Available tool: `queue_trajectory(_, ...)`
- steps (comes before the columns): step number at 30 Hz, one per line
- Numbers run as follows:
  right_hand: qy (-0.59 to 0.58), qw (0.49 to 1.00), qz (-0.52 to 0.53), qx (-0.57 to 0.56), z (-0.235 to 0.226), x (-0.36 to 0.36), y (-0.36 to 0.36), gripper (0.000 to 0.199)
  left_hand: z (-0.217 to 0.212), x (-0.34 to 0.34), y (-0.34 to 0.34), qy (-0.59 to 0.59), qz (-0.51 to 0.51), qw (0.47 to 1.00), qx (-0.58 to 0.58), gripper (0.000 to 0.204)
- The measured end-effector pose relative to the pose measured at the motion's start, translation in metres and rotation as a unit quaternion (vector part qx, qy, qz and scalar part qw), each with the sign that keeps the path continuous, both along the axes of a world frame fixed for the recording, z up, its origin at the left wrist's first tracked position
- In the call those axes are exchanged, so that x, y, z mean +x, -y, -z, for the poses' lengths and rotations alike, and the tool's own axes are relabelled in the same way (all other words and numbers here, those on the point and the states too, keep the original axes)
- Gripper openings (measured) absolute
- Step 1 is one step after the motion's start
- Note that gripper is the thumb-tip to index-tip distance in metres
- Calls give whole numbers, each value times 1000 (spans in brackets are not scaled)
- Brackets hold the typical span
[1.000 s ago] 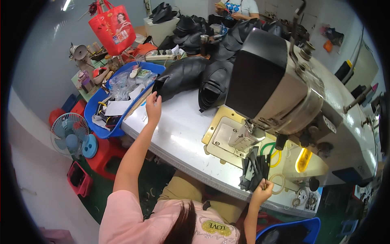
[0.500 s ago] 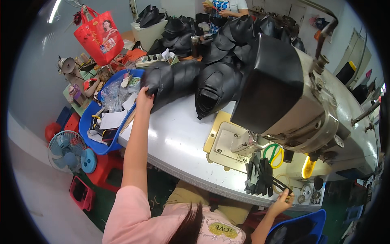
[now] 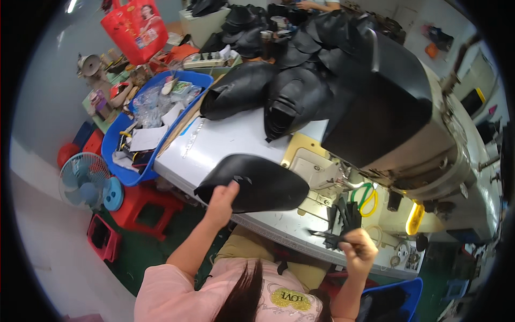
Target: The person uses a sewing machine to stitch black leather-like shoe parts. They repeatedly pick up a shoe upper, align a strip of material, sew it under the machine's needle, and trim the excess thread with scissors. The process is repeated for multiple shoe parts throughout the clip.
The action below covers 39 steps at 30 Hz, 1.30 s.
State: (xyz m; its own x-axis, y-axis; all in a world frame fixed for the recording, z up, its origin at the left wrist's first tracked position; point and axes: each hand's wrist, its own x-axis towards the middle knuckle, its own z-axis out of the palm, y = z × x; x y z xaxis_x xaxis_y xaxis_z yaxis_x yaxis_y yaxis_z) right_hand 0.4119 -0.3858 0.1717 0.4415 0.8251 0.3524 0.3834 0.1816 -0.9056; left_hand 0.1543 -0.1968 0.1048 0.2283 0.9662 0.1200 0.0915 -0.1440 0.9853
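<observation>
My left hand [image 3: 221,206] grips the near edge of a black leather shoe upper [image 3: 263,185], thumb on top, holding it above the front of the white table. To the right, my right hand [image 3: 359,249] is closed on a narrow black strip [image 3: 322,234] that points left toward the upper. Beside that hand lies a bunch of black strips [image 3: 348,213] on the table. The sewing machine [image 3: 375,129] stands just beyond, with its pale metal bed plate [image 3: 306,161] near the upper's right end. What lies inside my right fist is hidden.
More black uppers [image 3: 298,99] are heaped at the back. A blue basket [image 3: 115,142] with bags and papers stands at the left, above a red stool [image 3: 147,206] and a fan [image 3: 86,180]. Green-and-yellow-handled scissors [image 3: 369,204] lie by the machine. Another person's hand [image 3: 307,5] shows at the far edge.
My left hand has brought one upper from the row at the back left to the table's front. My right hand has moved left and up with the black strip.
</observation>
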Motion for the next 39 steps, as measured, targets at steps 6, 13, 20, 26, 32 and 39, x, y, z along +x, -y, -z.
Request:
queue_trajectory(6, -36, 979, -101, -172, -7, -33, -37, 9, -20, 61, 38, 28, 256, 958, -126, 29)
queue_trajectory(13, -62, 970, -38, -232, 3, -31, -43, 11, -15, 83, 51, 56, 301, 936, -175, 32)
queue_trajectory(20, -43, 978, -25, -203, -2, -32, -42, 11, -7, 89, 50, -1, 313, 941, -130, 44)
queue_trajectory(26, -46, 978, -25, -201, 8, -29, -40, 13, -20, 90, 51, 23, 319, 936, -149, 33)
queue_trajectory(32, -56, 977, -22, -205, 10, -28, -38, 13, -32, 91, 55, -21, 334, 934, -127, 21)
queue_trajectory(39, -11, 995, 9, -97, 2, -11, -24, 13, -57, 87, 37, -58, 362, 924, -104, 15)
